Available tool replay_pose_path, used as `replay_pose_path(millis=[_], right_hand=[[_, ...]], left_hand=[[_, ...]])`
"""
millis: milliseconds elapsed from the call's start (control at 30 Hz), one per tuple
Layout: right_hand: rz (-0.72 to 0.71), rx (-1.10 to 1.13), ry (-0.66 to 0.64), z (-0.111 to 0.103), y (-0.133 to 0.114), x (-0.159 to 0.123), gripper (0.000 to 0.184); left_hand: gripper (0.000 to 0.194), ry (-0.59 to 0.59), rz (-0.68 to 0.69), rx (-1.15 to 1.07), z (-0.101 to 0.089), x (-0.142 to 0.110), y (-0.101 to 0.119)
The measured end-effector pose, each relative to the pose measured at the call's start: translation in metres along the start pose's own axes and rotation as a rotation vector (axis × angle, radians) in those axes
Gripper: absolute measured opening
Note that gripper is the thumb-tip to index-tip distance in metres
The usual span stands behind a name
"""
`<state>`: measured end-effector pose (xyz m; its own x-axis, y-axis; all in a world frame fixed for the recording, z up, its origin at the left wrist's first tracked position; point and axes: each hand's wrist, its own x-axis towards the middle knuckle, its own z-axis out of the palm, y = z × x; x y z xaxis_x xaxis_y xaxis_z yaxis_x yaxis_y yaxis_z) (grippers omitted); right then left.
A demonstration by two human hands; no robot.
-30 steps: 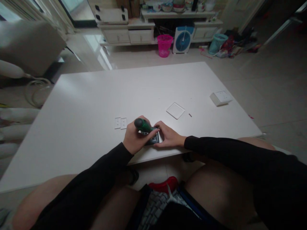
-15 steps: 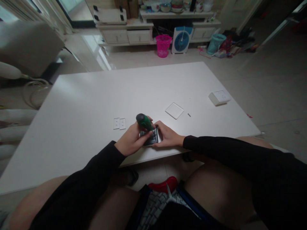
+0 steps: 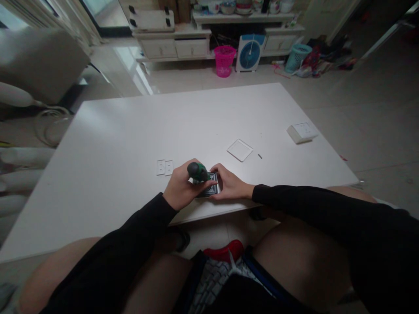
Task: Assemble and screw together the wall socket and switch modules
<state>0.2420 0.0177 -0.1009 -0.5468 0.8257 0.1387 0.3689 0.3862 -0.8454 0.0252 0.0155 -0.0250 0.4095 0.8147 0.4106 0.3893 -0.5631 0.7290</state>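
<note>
My left hand [image 3: 181,185] is closed around a screwdriver [image 3: 197,172] with a green and black handle. The handle points up toward me, and its tip is hidden. Below it lies a small square wall socket [image 3: 212,188], its dark inner side facing up, near the front table edge. My right hand [image 3: 230,183] grips the socket's right side between thumb and fingers. Left of my hands, two small white socket inserts [image 3: 164,167] rest side by side. A white square cover frame [image 3: 240,150] lies beyond my right hand, with a small dark strip [image 3: 259,156] beside it.
The white table [image 3: 121,139] spans the view. Toward its right edge stands a boxy white socket piece or stack [image 3: 301,132]. On the floor beyond are a pink basket [image 3: 224,61], a blue and white fan [image 3: 250,53] and a teal basket [image 3: 297,58].
My left hand has turned with the screwdriver, whose handle now leans more toward me. My left thumb reaches farther over the socket. The right hand keeps its grip. The whole view shifted slightly.
</note>
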Motion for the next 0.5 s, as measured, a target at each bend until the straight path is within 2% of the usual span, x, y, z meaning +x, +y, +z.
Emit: replay_pose_path(millis=[167, 500], right_hand=[[0.058, 0.059, -0.026, -0.0014, -0.002, 0.001, 0.071], [0.028, 0.041, -0.014, -0.0021, -0.0017, 0.0015, 0.071]], left_hand=[[0.027, 0.0, -0.011, 0.007, -0.0002, -0.0001, -0.0011], [0.024, 0.004, -0.017, -0.056, 0.0004, 0.001, 0.0021]])
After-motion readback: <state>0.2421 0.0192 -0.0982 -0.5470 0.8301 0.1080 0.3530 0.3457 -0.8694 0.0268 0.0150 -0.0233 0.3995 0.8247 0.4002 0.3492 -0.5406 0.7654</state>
